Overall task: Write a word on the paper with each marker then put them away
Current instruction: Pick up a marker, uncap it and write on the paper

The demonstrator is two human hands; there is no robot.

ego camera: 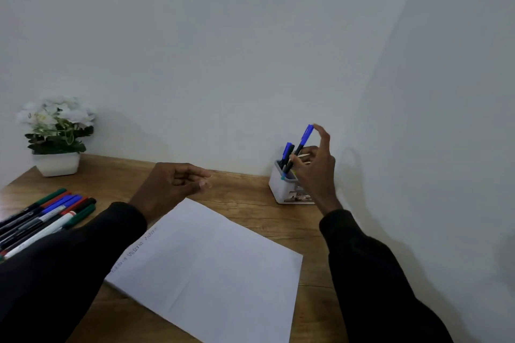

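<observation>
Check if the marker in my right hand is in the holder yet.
In, partly: the marker leans with its lower end inside the holder, right hand holding it.

Matt wood-grain desk point(250, 214); smooth white paper point(211, 267); holder point(281, 189) perhaps plastic.

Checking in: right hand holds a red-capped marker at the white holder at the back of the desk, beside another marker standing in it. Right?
Not quite. The head view shows the marker in the right hand has a blue cap, not red. The rest holds: it is at the white holder, beside another marker standing in it.
</observation>
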